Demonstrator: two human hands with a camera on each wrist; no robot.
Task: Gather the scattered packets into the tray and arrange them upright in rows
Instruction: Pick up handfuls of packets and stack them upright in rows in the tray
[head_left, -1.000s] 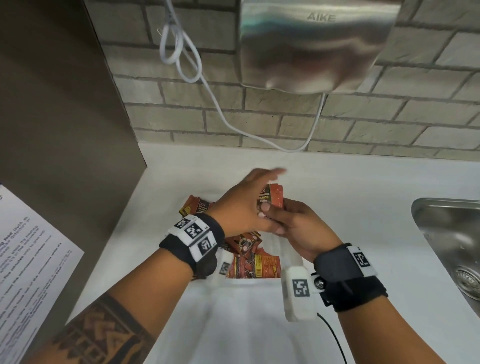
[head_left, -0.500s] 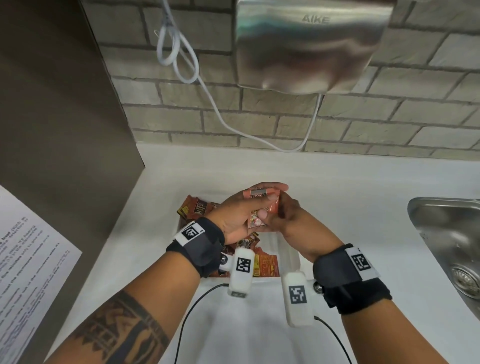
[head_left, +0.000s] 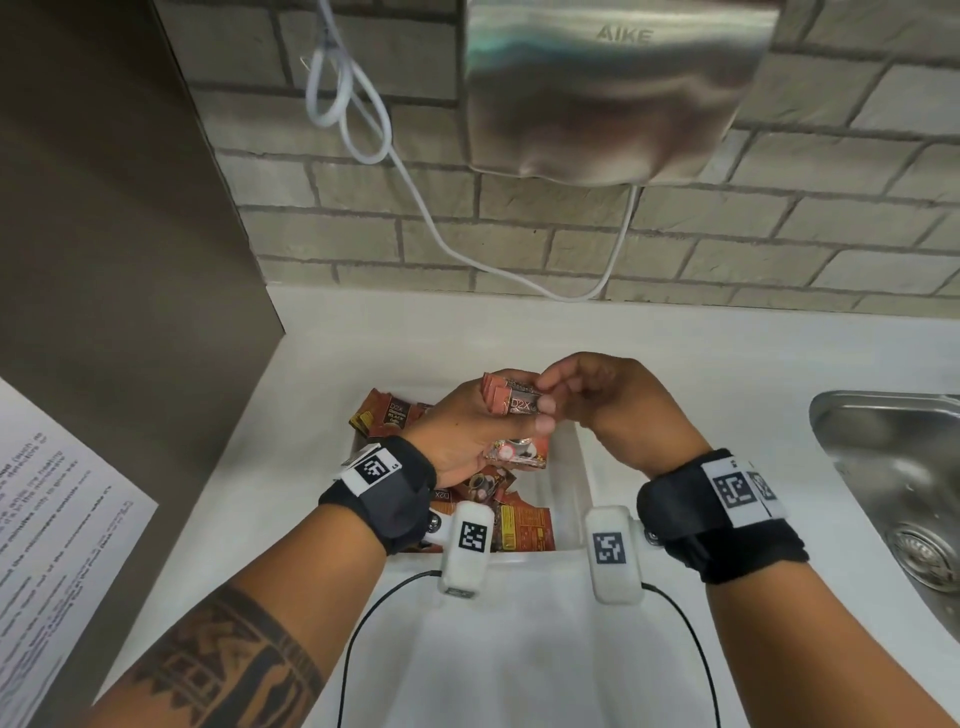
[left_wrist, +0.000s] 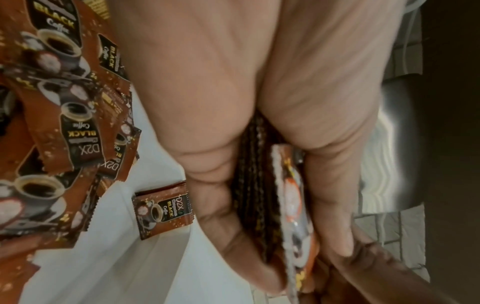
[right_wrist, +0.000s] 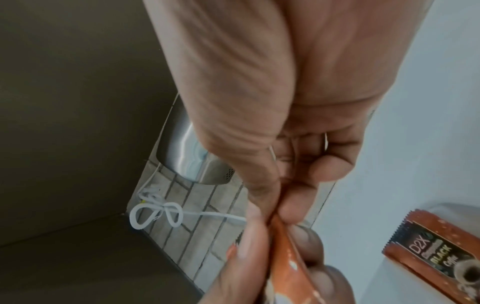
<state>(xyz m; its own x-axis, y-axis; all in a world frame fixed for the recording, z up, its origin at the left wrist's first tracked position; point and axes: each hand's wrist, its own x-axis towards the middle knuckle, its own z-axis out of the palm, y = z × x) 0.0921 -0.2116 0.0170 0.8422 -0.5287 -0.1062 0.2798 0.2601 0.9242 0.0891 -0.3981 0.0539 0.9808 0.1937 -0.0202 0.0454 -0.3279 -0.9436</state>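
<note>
Brown "D2X Black Coffee" packets (head_left: 511, 402) | both hands pinch them | tray (head_left: 566, 467) below, seemingly white

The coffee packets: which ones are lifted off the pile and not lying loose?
The small stack of packets held in the left hand, with the right hand pinching its top edge. The other packets lie loose in the white tray below.

Even indoor light, blurred wrist views, wide-angle bowing

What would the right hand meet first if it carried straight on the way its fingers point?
The stack of coffee packets gripped in the left hand; the right hand already pinches its edge, though depth beyond is unclear.
</note>
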